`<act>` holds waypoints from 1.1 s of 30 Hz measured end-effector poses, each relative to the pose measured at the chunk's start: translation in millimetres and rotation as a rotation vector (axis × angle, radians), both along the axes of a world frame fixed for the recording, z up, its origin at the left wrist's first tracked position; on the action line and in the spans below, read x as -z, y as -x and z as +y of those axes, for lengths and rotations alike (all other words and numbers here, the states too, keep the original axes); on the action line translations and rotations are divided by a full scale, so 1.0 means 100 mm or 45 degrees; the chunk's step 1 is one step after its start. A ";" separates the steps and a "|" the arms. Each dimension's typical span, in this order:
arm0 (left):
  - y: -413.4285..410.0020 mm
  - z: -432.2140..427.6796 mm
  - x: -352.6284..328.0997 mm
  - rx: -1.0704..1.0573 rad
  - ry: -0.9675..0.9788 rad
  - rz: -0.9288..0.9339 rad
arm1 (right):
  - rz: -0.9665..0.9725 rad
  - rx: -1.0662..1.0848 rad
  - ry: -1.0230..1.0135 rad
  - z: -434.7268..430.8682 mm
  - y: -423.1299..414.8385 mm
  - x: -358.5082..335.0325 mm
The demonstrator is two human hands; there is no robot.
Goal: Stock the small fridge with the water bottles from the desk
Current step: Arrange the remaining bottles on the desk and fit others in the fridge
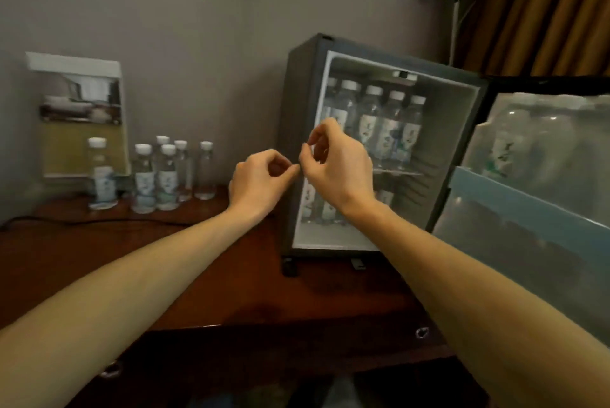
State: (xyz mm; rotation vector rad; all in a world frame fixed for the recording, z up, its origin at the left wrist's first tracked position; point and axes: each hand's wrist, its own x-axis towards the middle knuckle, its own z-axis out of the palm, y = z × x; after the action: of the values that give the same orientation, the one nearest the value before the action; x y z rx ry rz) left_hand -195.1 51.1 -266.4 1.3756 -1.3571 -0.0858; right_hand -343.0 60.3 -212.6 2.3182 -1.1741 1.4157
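A dark wooden desk (204,279) fills the lower view, set against a grey wall. On its right side stands a small fridge (297,143) with its door (541,176) swung open to the right. Inside, water bottles (373,124) with white caps stand in a row on the upper shelf, and more stand below it. At the back left of the desk, six more water bottles (155,176) stand upright in a loose cluster in front of a propped-up display card (82,110). Two bare forearms reach forward over the desk. The left hand (257,180) and right hand (336,163) meet in front of the fridge opening, fingertips touching, fingers curled in a loose pinch; neither grips a bottle, and whether they pinch something tiny cannot be told
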 end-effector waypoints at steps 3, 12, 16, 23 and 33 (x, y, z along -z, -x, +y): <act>-0.65 0.14 0.20 -0.150 -0.013 0.061 | 0.006 -0.138 -0.096 -0.08 -0.53 0.18; -2.07 0.47 0.75 -0.559 -0.243 0.156 | 0.126 -0.333 -0.496 -0.34 -1.96 0.74; -2.56 0.44 0.98 -0.653 -0.312 0.182 | 0.183 -0.417 -0.637 -0.56 -2.58 0.95; -3.41 0.15 1.34 -0.735 -0.382 0.190 | 0.142 -0.637 -0.876 -1.02 -3.65 1.25; -4.15 -0.62 1.61 -0.665 -0.385 0.180 | 0.036 -0.751 -1.270 -1.61 -4.73 1.75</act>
State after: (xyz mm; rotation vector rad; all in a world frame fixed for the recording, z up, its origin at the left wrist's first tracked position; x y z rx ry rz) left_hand 220.0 -10.8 -427.1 1.9034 -0.8568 -0.0373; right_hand 129.6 -100.5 -387.4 3.5829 -1.4847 1.0039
